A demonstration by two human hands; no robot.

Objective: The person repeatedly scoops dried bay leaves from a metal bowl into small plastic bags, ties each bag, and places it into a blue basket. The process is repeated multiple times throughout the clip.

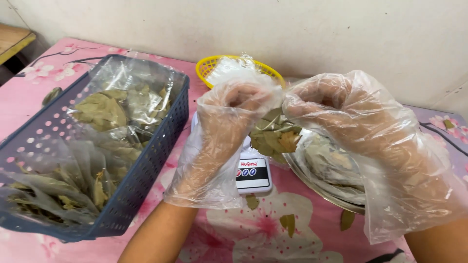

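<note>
My left hand point(229, 122) and right hand point(351, 126), both in loose clear plastic gloves, are curled shut, pinching the top of a small clear bag of dried leaves point(274, 136) between them. It hangs above a small white scale point(252, 176). A blue basket point(146, 165) of filled bags sits to my left, a yellow basket point(207, 65) behind.

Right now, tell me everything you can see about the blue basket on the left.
The blue basket is a rectangular crate that looks like plastic, its walls pierced with rows of small holes. It sits upright on the pink flowered tablecloth, at the left of the view and angled to it. A clear plastic liner lines its far end and rises above the rim. Inside lie clear packets of dried green-brown leaves, some stacked flat, some leaning at the near end. Neither gloved hand touches it.
</note>
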